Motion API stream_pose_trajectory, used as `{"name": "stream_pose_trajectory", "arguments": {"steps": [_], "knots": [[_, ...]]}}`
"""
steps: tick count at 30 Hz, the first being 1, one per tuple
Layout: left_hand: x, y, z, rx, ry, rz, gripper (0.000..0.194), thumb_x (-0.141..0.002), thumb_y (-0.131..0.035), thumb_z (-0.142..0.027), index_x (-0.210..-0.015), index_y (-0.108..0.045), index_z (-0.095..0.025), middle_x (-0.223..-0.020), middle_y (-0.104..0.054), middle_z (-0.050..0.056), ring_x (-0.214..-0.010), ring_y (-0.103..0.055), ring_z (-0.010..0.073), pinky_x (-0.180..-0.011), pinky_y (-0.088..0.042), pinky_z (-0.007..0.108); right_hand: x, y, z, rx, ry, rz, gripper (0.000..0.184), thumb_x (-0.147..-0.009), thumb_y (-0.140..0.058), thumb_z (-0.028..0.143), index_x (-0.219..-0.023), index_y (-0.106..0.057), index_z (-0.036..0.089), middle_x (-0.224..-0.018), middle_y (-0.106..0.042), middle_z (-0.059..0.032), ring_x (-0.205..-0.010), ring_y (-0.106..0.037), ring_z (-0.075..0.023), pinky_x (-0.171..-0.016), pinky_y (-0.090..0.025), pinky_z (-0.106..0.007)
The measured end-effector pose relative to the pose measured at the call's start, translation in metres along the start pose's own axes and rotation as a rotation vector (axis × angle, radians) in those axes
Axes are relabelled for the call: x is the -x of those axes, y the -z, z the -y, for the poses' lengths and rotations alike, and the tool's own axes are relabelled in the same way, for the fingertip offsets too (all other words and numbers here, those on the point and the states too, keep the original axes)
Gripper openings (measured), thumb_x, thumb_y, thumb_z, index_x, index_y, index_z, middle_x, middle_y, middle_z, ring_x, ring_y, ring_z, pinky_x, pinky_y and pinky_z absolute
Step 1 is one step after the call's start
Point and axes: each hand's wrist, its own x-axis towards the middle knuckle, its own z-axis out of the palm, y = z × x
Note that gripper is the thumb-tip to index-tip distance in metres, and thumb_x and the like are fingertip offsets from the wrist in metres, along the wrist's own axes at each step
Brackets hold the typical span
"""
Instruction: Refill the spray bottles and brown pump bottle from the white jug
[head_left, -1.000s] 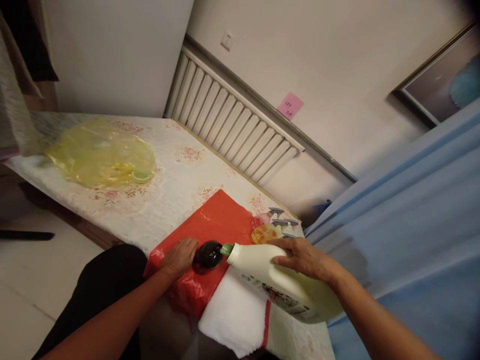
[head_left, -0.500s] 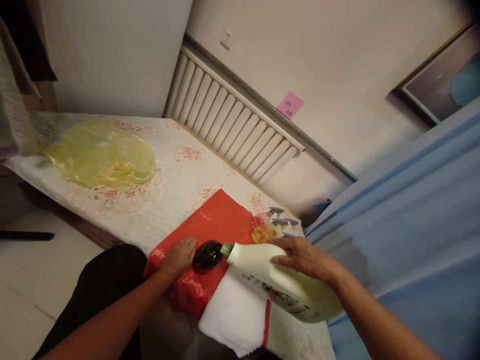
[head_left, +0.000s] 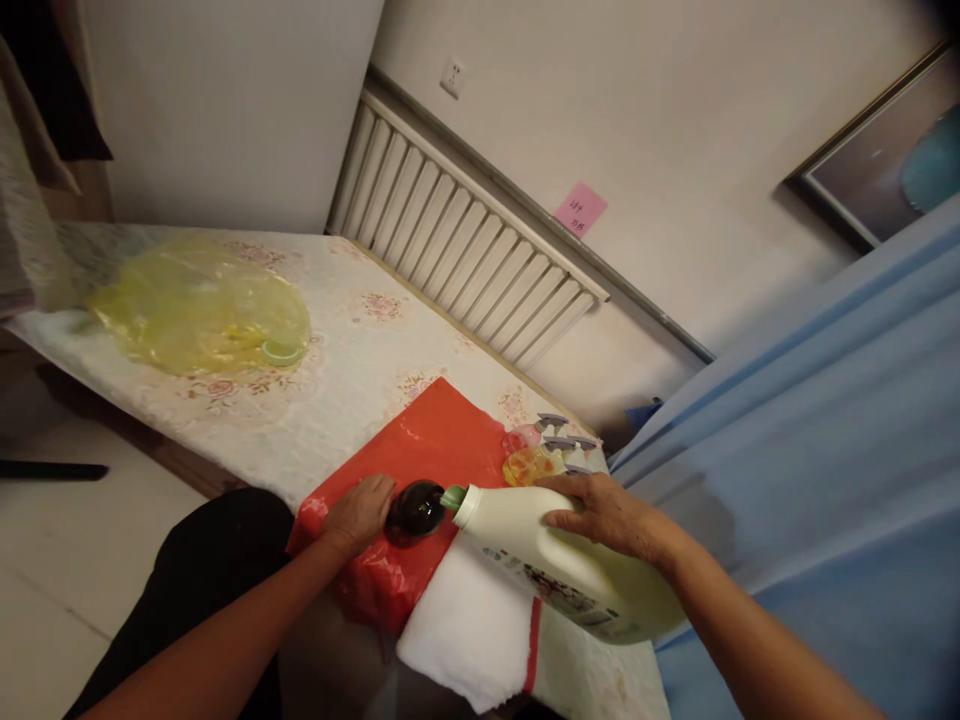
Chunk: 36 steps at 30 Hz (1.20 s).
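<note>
My right hand is closed around the handle of a large cream detergent jug. The jug lies tilted to the left, its green spout at the rim of a dark, glossy round cup. My left hand is closed at the cup's left side; its fingertips are partly hidden. Cup and left hand are over a red plastic bag spread flat on the table. Below the jug's neck is a folded white towel with a red edge. I cannot make out any liquid at the spout.
A floral tablecloth covers the table. A yellow plastic bag with something inside is at the far left. Small clear and yellow items and grey hooks lie behind the jug. A blue curtain hangs at the right.
</note>
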Motion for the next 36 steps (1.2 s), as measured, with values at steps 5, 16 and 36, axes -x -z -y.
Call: {"name": "stream_pose_trajectory", "arguments": {"steps": [5,16,36], "knots": [[0.0012,0.0011,-0.001,-0.031,-0.007,-0.019,0.023,-0.096,-0.035,-0.022,-0.092,-0.058,-0.02,-0.094,-0.061,0.007,-0.089,-0.058,0.022,-0.081,-0.041,0.033,-0.0001,-0.0004,0.0012,0.013,-0.012,-0.005,0.038,-0.087,-0.06,0.041,-0.122,-0.065,0.026,-0.11,-0.072,-0.004,-0.094,-0.066,-0.0232,-0.084,-0.051,-0.034],[0.0008,0.0022,-0.0019,-0.042,-0.006,-0.003,0.024,-0.097,-0.033,-0.025,-0.092,-0.056,-0.021,-0.093,-0.061,0.006,-0.088,-0.058,0.02,-0.08,-0.042,0.032,0.0004,0.0006,0.0034,0.019,0.003,0.003,0.033,-0.088,-0.059,0.043,-0.114,-0.067,0.025,-0.105,-0.072,-0.0029,-0.091,-0.066,-0.022,-0.081,-0.051,-0.031],[0.0012,0.001,-0.0021,-0.031,-0.013,-0.02,0.021,-0.094,-0.035,-0.02,-0.091,-0.055,-0.023,-0.094,-0.061,0.008,-0.089,-0.058,0.0242,-0.078,-0.04,0.035,0.0005,0.0013,0.0036,0.009,-0.003,0.006,0.034,-0.088,-0.059,0.042,-0.116,-0.067,0.025,-0.104,-0.072,-0.0035,-0.092,-0.066,-0.0227,-0.081,-0.051,-0.033]]}}
